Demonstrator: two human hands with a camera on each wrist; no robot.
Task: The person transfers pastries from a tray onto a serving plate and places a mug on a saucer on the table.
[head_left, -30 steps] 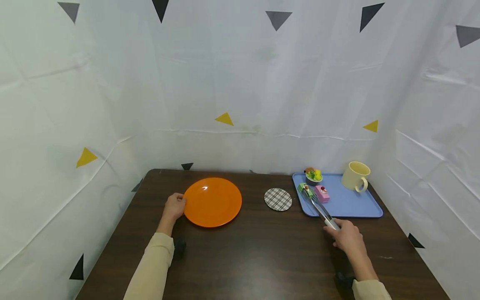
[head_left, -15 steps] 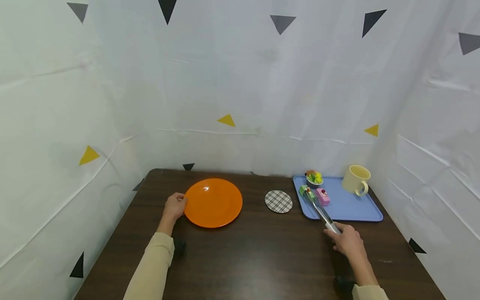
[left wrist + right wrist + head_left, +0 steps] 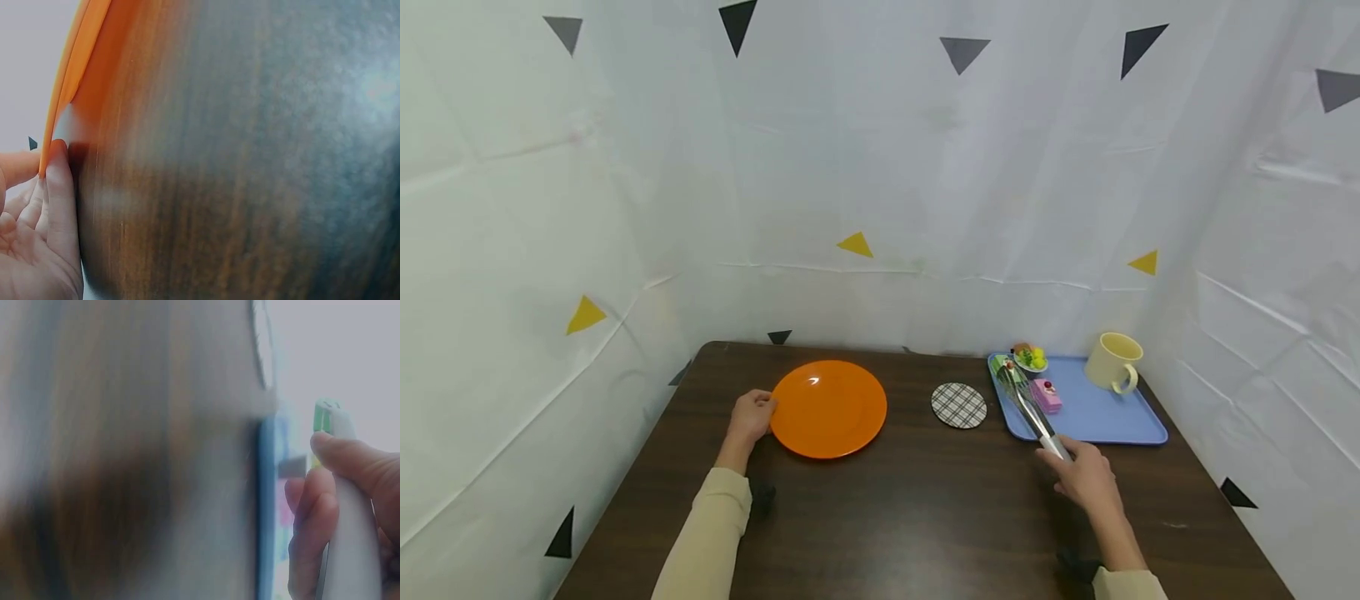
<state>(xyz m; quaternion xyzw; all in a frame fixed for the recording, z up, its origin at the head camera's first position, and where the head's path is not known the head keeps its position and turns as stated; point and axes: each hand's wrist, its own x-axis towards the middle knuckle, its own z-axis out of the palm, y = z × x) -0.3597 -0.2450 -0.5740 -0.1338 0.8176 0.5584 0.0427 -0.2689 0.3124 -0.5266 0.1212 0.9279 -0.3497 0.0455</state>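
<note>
With thumb above and fingers beneath, my left hand (image 3: pixel 750 419) pinches the left rim of an orange plate (image 3: pixel 829 408); the rim also shows between thumb and fingers in the left wrist view. My right hand (image 3: pixel 1086 473) grips metal tongs (image 3: pixel 1033 414) by their pale handle. The tongs' tips close on a small green cake (image 3: pixel 1002 363) with a red topping, over the left side of a blue tray (image 3: pixel 1105 419). In the right wrist view the green cake (image 3: pixel 322 415) stands out beyond the thumb, higher than the tray's edge. A pink cake (image 3: pixel 1045 395) lies right beside the tongs.
A small bowl of food (image 3: pixel 1032 360) sits at the tray's back left, partly behind the tongs. At the tray's back right stands a yellow mug (image 3: pixel 1112 362). A round checked coaster (image 3: pixel 959 405) lies between plate and tray on the dark wooden table (image 3: pixel 895 517). White sheeting surrounds the table.
The tongs' tips and the green cake have risen and shifted slightly left against the tray. My right hand has moved a little left and up. My left hand stays at the plate's rim.
</note>
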